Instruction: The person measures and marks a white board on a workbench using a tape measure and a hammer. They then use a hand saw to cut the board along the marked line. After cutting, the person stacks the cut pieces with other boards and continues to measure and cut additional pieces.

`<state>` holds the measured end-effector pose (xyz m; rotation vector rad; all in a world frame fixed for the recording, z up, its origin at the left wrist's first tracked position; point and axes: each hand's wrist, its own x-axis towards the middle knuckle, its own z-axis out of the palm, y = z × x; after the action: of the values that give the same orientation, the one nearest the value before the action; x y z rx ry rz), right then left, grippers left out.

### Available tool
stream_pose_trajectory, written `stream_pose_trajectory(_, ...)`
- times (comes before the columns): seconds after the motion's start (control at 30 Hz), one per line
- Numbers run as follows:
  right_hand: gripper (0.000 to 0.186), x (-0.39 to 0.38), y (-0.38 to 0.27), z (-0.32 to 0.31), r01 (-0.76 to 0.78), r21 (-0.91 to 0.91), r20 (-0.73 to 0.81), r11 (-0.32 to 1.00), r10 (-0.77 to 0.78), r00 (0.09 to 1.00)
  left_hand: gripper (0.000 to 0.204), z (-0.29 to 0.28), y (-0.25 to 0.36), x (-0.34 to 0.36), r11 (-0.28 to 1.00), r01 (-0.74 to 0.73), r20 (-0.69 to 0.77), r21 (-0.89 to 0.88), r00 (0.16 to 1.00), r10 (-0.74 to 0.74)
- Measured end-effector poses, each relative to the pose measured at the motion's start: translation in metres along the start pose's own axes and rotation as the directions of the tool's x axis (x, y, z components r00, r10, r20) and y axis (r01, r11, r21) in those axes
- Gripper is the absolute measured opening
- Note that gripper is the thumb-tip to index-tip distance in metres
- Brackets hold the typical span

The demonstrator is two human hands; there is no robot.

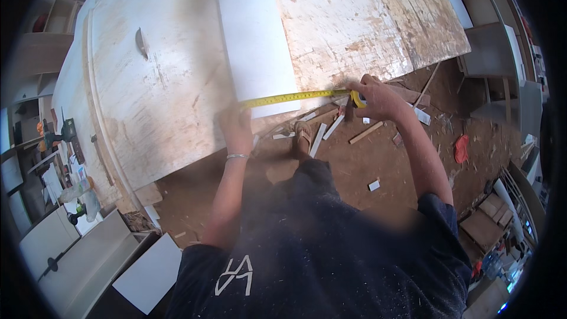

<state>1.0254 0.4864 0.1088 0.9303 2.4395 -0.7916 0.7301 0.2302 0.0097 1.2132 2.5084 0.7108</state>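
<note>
A person in a dark T-shirt [342,260] holds a yellow tape measure [295,97] stretched across the near end of a long white board [255,35]. The right hand [379,100] has its fingers clamped on the tape measure, right of the board. The left hand [237,129], a bracelet [237,156] at its wrist, meets the other end by the board's left edge, too blurred to tell whether its fingers are pinched or apart. The board extends away from both hands' fingers over a scarred counter [171,100]; below the right fingers, offcuts [333,127] litter the floor [413,168].
</note>
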Motion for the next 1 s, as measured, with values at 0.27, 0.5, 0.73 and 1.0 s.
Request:
stream_pose_trajectory(0.27, 0.105, -0.039, -0.116, 0.027, 0.301, 0.038, -0.138, 0.953, -0.293, 0.946, 0.062, -0.081, -0.002, -0.069, 0.723, 0.262, 0.269, -0.639, 0.957, -0.108)
stream_pose_trajectory(0.5, 0.103, -0.037, -0.252, 0.035, 0.554, 0.276, -0.187, 0.785, -0.522, 0.832, 0.064, -0.106, 0.007, -0.102, 0.501, -0.103, 0.108, -0.859, 0.921, 0.375)
stream_pose_trajectory(0.73, 0.108, 0.133, -0.221, 0.058, -0.191, 0.148, -0.533, 0.970, 0.240, 0.812, 0.052, -0.213, -0.142, -0.099, 0.370, 0.524, 0.168, -0.768, 0.721, -0.672)
stream_pose_trajectory(1.0, 0.110, 0.129, -0.318, 0.111, -0.474, 0.234, -0.473, 0.849, 0.525, 0.708, 0.062, -0.380, -0.489, -0.080, 0.799, 0.601, -0.581, 0.016, 0.656, -0.482)
